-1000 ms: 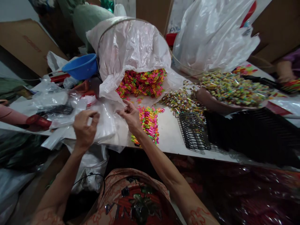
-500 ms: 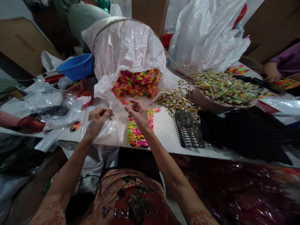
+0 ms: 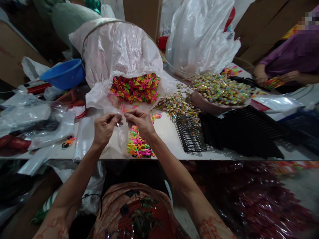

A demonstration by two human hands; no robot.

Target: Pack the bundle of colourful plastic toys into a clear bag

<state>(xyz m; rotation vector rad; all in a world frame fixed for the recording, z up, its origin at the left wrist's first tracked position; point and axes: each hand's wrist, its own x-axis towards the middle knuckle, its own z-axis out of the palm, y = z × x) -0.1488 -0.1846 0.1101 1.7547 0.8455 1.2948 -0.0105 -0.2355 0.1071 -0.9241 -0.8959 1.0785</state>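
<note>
Since a second ago our hands have come together: the left hand [image 3: 104,127], which was down at the table edge, now meets the right hand [image 3: 139,121] over the table, and the view has swung left.

Nearest us, both hands pinch the top edge of a small clear plastic bag [image 3: 122,132], thumb against fingers on each side, closed on the film. The bag hangs between them, just above the white table [image 3: 166,132].

Under the right wrist lies a strip of neon plastic clips [image 3: 138,147], pink, yellow and green, reaching to the table's near edge. Left of the hands we see a pile of clear bags [image 3: 37,121] and a small orange clip [image 3: 67,142] lying alone.

Right of the hands sits a black wire rack [image 3: 189,134], then black mesh trays [image 3: 239,132] beside it.

Further back, a big white sack [image 3: 117,59] lies on its side, open toward us, with more neon clips [image 3: 136,88] spilling out. A blue bowl [image 3: 63,73] sits to its left. To its right, wrapped candies [image 3: 219,89] heap up in a brown basin [image 3: 209,107], some scattered on the table.

Far right, another person in a purple sleeve [image 3: 289,54] holds a colourful strip.
</note>
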